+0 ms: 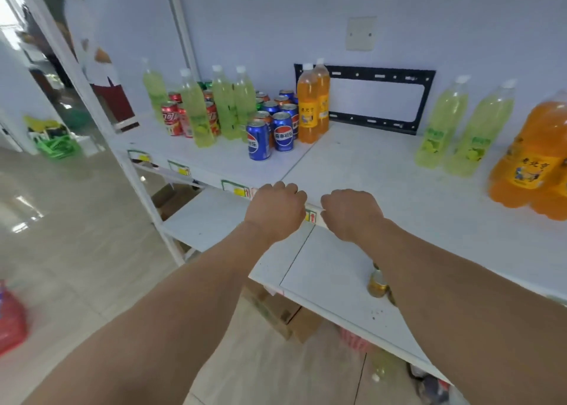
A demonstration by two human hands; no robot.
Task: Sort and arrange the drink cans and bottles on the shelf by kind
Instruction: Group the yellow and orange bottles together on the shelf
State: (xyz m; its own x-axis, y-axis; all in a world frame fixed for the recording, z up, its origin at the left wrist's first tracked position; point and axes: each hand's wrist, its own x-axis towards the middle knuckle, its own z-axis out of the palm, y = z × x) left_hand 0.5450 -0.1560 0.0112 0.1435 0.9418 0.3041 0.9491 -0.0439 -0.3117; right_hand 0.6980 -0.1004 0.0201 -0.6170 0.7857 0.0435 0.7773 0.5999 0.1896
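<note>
On the white upper shelf (352,171) a mixed cluster stands at the back left: green bottles (225,107), red cans (171,117), blue Pepsi cans (283,131) and orange cans (263,117). Two orange bottles (310,107) stand just right of the cluster. Two more green bottles (457,128) and large orange bottles (530,165) stand at the right. My left hand (276,211) and my right hand (349,212) hover side by side at the shelf's front edge, fingers curled under, holding nothing.
A black bracket frame (426,103) leans on the wall behind the shelf. A small gold can (378,283) sits on the lower shelf (325,269) beside my right forearm. Cardboard boxes (288,315) lie on the floor below. A green basket (56,146) stands far left.
</note>
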